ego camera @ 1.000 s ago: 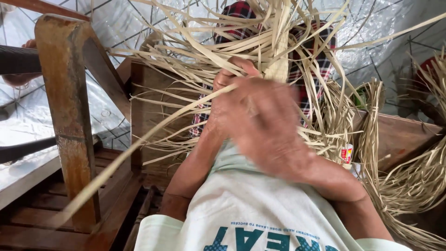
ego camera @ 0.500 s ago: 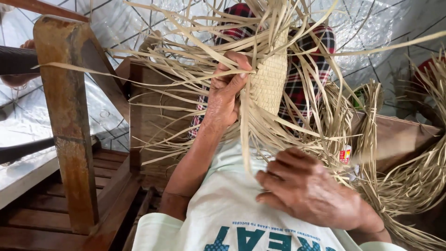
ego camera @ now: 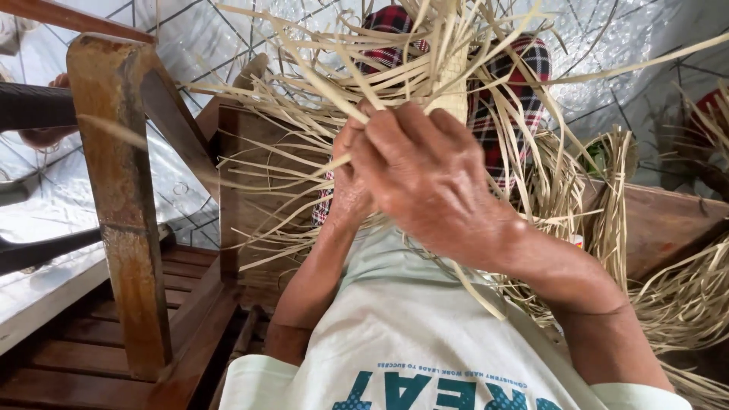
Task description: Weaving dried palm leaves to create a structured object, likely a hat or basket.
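The right hand has risen from the lap to the left hand, now covering most of the woven straw piece and pinching a strip.

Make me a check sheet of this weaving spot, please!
Surface: person's lap, checked cloth under the work.
Job's things: woven strip with loose straw strands fanning out.
Clutter: straw bundles at the right.
Grips: left hand and right hand both closed on strands at the weave.
Cables: nothing seen.
Surroundings: wooden chair, shiny plastic sheet, wooden box.
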